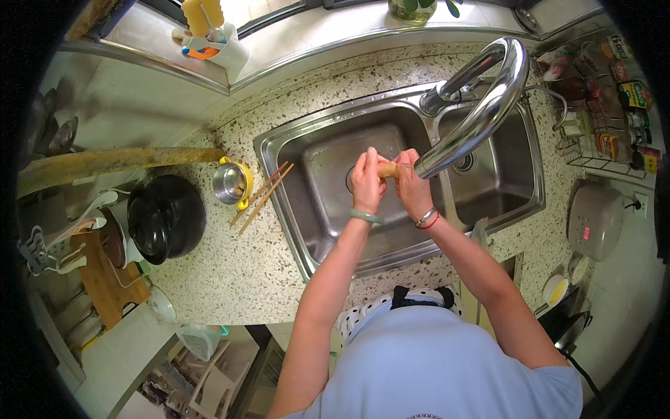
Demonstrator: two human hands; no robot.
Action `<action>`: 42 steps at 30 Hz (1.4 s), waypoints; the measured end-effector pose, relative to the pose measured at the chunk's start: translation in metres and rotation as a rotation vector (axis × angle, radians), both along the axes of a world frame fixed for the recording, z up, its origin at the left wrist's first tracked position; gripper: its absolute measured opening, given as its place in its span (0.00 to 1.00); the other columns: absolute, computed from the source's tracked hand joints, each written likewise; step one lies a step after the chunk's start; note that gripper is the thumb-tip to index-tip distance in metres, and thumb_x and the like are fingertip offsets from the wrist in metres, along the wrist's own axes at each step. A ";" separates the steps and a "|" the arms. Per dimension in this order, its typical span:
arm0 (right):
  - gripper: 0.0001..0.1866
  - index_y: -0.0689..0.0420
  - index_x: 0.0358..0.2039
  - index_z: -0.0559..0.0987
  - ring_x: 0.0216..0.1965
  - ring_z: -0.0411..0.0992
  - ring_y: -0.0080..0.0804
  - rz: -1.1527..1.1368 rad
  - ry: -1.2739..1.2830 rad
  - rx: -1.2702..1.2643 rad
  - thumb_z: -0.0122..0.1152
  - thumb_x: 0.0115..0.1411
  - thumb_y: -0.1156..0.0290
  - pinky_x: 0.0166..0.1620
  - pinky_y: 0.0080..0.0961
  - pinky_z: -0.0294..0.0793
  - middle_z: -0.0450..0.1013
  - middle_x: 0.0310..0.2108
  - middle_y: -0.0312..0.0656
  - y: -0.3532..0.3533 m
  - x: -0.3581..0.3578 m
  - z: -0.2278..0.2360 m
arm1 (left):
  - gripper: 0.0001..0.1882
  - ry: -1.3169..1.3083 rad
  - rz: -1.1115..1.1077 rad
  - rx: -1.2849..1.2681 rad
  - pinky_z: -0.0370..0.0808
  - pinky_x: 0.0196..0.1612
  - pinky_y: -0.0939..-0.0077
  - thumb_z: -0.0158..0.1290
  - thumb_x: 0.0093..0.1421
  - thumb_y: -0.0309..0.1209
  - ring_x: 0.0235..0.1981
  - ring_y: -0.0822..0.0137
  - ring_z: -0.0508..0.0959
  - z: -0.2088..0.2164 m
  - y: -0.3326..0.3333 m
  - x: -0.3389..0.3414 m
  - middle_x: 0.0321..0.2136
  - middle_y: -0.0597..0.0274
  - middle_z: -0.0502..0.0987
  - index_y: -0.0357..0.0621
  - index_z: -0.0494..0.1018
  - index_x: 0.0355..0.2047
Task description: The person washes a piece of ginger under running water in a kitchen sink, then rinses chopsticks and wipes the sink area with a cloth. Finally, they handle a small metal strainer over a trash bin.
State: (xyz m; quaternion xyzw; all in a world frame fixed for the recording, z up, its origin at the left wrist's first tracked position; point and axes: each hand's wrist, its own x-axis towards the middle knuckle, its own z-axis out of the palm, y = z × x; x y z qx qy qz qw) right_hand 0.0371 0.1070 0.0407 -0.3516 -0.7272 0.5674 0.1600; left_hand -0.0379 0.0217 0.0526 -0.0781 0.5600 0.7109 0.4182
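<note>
Over the left basin of the steel double sink (300, 143), my left hand (366, 185) and my right hand (413, 187) are close together. Between them is a short, tan, elongated piece (387, 170), whose kind I cannot make out. Fingers of both hands curl round it, one at each end. Just to the right of my right hand is the spout end of the chrome faucet (436, 162); whether water runs from it is hard to tell. My left wrist wears a green bangle, my right a silver bracelet and a red cord.
Left of the sink, wooden chopsticks (265, 199) lie beside a small yellow-handled steel pot (229, 184). A black pot (166, 218) stands farther left, near a wooden board (112, 283). At right are a condiment rack (593, 119) and a rice cooker (595, 222). The faucet arches over the sink.
</note>
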 end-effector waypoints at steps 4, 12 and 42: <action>0.16 0.54 0.32 0.67 0.15 0.58 0.14 0.013 0.087 -0.350 0.39 0.69 0.56 0.17 0.18 0.60 0.61 0.17 0.30 0.002 -0.002 0.003 | 0.28 -0.130 -0.069 0.135 0.59 0.15 0.87 0.31 0.67 0.53 0.13 0.82 0.62 0.010 -0.010 -0.009 0.14 0.73 0.64 0.45 0.74 0.37; 0.13 0.53 0.35 0.68 0.14 0.56 0.13 0.065 -0.060 -0.735 0.46 0.66 0.56 0.16 0.16 0.57 0.63 0.18 0.29 0.002 -0.012 0.028 | 0.25 0.013 -0.112 -0.051 0.67 0.19 0.88 0.31 0.68 0.51 0.18 0.82 0.66 0.005 -0.022 -0.003 0.23 0.70 0.72 0.47 0.72 0.45; 0.45 0.50 0.63 0.57 0.59 0.58 0.54 0.317 -0.359 -0.930 0.36 0.56 0.28 0.56 0.64 0.53 0.60 0.60 0.46 -0.030 -0.004 0.035 | 0.14 0.545 0.197 -0.313 0.70 0.34 0.76 0.55 0.58 0.33 0.32 0.70 0.75 -0.009 -0.086 0.010 0.32 0.62 0.77 0.43 0.75 0.45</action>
